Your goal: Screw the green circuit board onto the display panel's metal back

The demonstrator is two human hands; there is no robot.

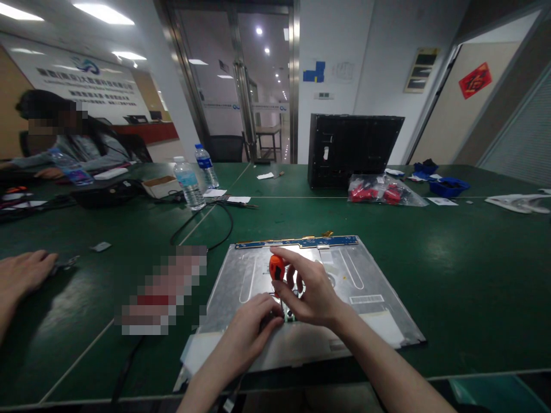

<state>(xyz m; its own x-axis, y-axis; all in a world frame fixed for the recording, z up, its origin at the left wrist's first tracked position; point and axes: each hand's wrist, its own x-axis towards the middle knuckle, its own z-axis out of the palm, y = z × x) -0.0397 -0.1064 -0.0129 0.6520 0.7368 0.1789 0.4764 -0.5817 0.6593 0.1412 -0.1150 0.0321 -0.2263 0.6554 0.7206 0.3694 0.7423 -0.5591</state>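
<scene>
A flat metal display panel (370, 269) lies back-side up on the green table, with a blue circuit strip (301, 242) along its far edge. My right hand (312, 289) is closed around an orange-handled screwdriver (276, 267), held upright over the panel's middle. My left hand (249, 327) is pinched at the panel's surface right beside the screwdriver tip, on a small part I cannot make out.
Another person's hand (23, 274) rests on the table at far left; a seated person (73, 143) is at the back left. Two water bottles (189, 183), a black cable (206, 226), a black panel frame (350, 149), a bag of red parts (381, 192) and a blue tray (450, 186) stand behind.
</scene>
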